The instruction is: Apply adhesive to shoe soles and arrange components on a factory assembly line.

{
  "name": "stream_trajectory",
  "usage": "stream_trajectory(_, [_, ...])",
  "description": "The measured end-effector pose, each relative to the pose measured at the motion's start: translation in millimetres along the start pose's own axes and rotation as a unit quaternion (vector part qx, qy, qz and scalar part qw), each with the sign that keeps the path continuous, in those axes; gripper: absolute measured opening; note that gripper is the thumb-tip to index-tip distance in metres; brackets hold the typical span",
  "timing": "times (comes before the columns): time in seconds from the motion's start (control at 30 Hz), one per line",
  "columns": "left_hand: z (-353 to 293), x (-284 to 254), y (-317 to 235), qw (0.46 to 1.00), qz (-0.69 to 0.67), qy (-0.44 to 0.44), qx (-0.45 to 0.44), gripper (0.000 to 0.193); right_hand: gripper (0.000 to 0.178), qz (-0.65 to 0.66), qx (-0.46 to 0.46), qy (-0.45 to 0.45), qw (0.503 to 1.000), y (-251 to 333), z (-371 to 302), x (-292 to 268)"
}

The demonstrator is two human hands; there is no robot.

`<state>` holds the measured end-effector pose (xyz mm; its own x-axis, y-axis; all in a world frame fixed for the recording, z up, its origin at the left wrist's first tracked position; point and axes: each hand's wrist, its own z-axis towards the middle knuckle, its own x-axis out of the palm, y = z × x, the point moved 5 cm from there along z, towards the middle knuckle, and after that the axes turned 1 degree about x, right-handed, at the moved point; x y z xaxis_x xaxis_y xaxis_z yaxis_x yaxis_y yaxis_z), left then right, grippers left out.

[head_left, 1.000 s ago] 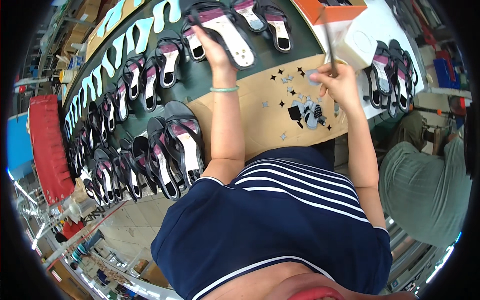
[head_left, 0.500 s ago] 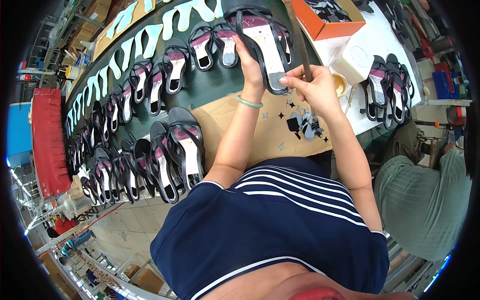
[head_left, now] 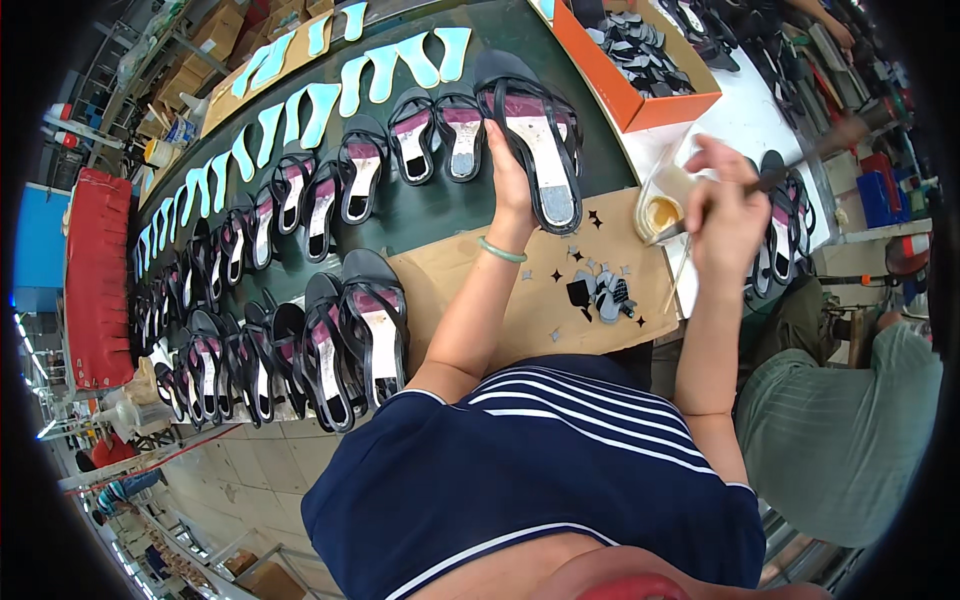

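Note:
My left hand point(head_left: 512, 178) grips a black strappy sandal point(head_left: 535, 140) with a pale insole, holding it above the brown cardboard sheet point(head_left: 520, 300). A green bracelet point(head_left: 500, 250) sits on that wrist. My right hand point(head_left: 728, 212) holds a thin brush point(head_left: 790, 165) whose tip dips into a small clear cup of yellowish glue point(head_left: 662, 210) at the cardboard's right edge. Small dark cut pieces point(head_left: 600, 295) lie scattered on the cardboard below the sandal.
Rows of black sandals point(head_left: 300, 340) and light-blue insoles point(head_left: 330, 100) lie along the dark green bench to the left. An orange box of dark parts point(head_left: 640, 60) stands behind. More sandals point(head_left: 785, 240) lie at right. A person in green point(head_left: 850, 440) sits at the right.
My right hand moved the brush away from the sandal, rightward, to the glue cup. My left hand keeps the sandal, now lowered slightly toward the cardboard.

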<state>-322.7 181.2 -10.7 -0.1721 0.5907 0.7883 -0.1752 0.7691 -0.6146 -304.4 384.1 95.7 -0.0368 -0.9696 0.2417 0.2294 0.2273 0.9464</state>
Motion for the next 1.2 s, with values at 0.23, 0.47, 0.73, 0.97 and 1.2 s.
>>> stream_trajectory(0.23, [4.5, -10.4, 15.2, 0.998, -0.008, 0.033, -0.054, 0.064, 0.062, 0.088, -0.15, -0.105, 0.979, 55.4, -3.5, -30.5])
stream_trajectory(0.47, [-1.7, 2.0, 21.6, 0.995, 0.009, 0.052, -0.085, 0.064, 0.027, -0.066, -0.085, 0.131, 0.986, 7.2, -20.7, -1.7])
stream_trajectory(0.73, [-12.1, 24.5, 15.8, 0.998, 0.028, 0.03, -0.047, 0.063, 0.019, -0.2, -0.187, 0.19, 0.943, 2.9, -22.8, 34.9])
stream_trajectory(0.97, [-18.3, 29.0, 16.8, 0.996, 0.048, 0.055, -0.056, 0.066, 0.019, -0.208, -0.218, 0.187, 0.935, -0.2, -11.9, 39.3])
stream_trajectory(1.2, [-24.5, 37.1, 14.0, 0.995, 0.065, 0.057, -0.042, 0.068, 0.018, -0.213, -0.216, 0.235, 0.923, -8.0, 6.6, 40.8])
